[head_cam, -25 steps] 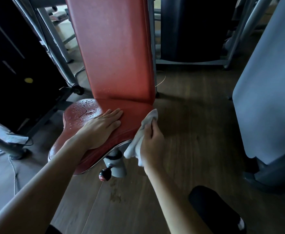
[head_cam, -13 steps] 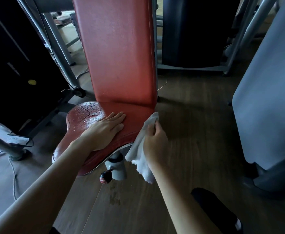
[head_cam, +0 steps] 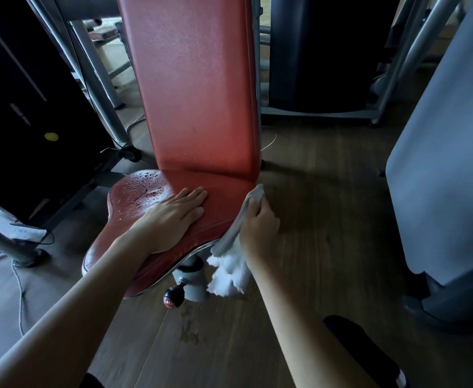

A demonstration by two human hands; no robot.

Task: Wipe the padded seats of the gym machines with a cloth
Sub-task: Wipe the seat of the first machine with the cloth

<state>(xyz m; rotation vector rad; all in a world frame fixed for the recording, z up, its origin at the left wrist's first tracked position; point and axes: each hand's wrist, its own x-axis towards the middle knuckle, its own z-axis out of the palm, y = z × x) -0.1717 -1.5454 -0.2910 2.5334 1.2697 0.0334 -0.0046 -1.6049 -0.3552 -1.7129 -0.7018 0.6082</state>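
Note:
A red padded seat with water drops on its far left part sits below a tall red backrest. My left hand lies flat on the seat with straight fingers. My right hand grips a white cloth against the seat's right edge. The cloth's top end pokes up near the backrest's lower corner and its loose end hangs down beside the seat post.
A grey seat post with a black and red knob stands under the seat. Dark machine panels and grey steel tubes stand left and behind. A large grey covered machine fills the right. My dark shoe rests on the wooden floor.
My right hand has slid a little along the seat's right edge, and more of the cloth now hangs loose below it. My left hand stays flat on the seat.

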